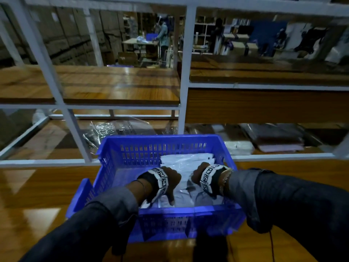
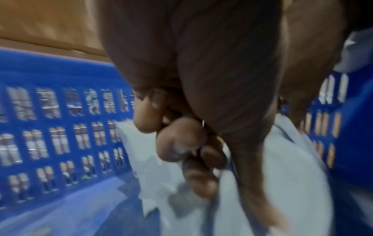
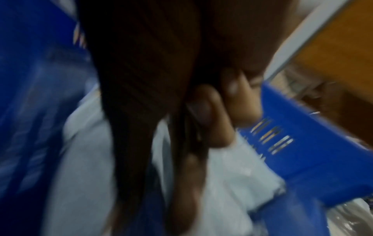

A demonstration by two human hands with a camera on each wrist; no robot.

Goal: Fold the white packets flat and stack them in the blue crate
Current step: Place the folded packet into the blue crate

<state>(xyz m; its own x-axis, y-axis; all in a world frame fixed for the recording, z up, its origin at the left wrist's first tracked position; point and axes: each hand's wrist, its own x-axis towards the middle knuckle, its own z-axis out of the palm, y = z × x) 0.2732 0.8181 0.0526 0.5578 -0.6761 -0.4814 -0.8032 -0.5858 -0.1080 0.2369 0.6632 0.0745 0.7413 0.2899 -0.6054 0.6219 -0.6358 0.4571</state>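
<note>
Hidden: both wrist views are smeared by blur; fingertips of both hands lie out of sight from the head view.
Crate: the blue crate (image 1: 156,146) on the wooden table (image 1: 47,195) holds white packets (image 1: 186,161), stacked under and beyond the hands.
Hands: left hand (image 1: 166,183) and right hand (image 1: 199,174) are inside the crate, fingers curled against the top packet; whether they grip it cannot be told.
Room: bare crate floor lies left of the left hand.

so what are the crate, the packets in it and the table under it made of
Blue crate: looks like moulded rigid plastic, with rows of slots in its walls and a slight sheen.
White packets: seemingly thin glossy plastic film, wrinkled with soft highlights; contents cannot be told.
Table: wood or wood-look laminate, with brown grain and a glossy, reflective finish.
</note>
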